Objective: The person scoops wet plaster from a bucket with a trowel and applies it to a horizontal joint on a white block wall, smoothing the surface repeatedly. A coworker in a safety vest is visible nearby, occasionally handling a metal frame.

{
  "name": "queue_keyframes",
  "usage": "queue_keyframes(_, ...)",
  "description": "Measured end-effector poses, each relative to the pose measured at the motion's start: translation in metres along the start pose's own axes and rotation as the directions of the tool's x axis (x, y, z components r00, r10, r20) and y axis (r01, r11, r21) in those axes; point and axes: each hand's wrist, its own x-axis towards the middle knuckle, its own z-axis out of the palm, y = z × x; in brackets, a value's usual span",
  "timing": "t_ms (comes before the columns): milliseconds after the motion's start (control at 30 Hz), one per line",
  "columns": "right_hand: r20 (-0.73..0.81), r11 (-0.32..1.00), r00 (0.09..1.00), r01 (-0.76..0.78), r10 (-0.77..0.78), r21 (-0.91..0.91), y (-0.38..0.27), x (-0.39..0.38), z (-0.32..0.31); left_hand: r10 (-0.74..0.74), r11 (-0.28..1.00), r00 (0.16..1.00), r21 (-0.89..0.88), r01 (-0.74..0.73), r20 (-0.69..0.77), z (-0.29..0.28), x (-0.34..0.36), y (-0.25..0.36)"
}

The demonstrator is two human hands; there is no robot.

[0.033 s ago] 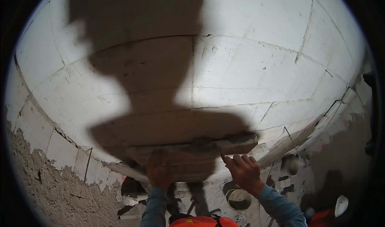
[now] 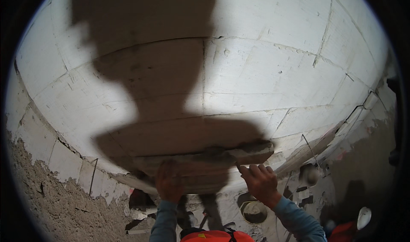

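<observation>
I see two hands on one white block (image 2: 200, 167). The block sits at the bottom of the block wall (image 2: 265, 67), in the person's shadow, with grey mortar (image 2: 239, 150) along its top edge. The left hand (image 2: 170, 182) lies flat on the block's front, fingers spread, not closed around anything. The right hand (image 2: 259, 181) has its fingers out straight, tips touching the block's right end, holding nothing.

I think the block is being set into its row right now. The next move calls for even pushes from both hands, so the block sits level with its neighbours.

I count one round bucket (image 2: 254, 211) below and one white hard hat (image 2: 364, 217).
</observation>
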Motion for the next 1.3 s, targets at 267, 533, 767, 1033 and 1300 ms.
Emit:
queue_keyframes(267, 0.037, 0.98, 0.98, -0.198, 0.196, 0.037, 0.06, -0.027, 0.002, 0.004, 0.998, 1.0, 0.062, -0.004, 0.0, 0.004, 0.001, -0.002)
queue_keyframes(533, 0.081, 0.981, 0.979, -0.188, 0.185, 0.043, 0.113, -0.026, -0.014, 0.006, 0.998, 1.0, 0.056, -0.007, 0.007, 0.002, 0.003, 0.001)
queue_keyframes(767, 0.061, 0.983, 0.983, -0.177, 0.174, 0.045, 0.116, -0.031, -0.015, 0.001, 0.999, 1.0, 0.043, 0.0, -0.022, 0.001, -0.001, 0.0)
queue_keyframes(1033, 0.017, 0.995, 0.998, -0.067, 0.066, 0.071, 0.095, -0.008, -0.021, -0.018, 0.998, 1.0, 0.052, 0.018, -0.016, 0.001, 0.003, 0.006)
queue_keyframes(1300, 0.005, 0.995, 0.999, -0.038, 0.038, 0.088, 0.072, 0.004, -0.003, -0.016, 0.998, 1.0, 0.062, 0.016, -0.004, 0.001, 0.005, 0.004)
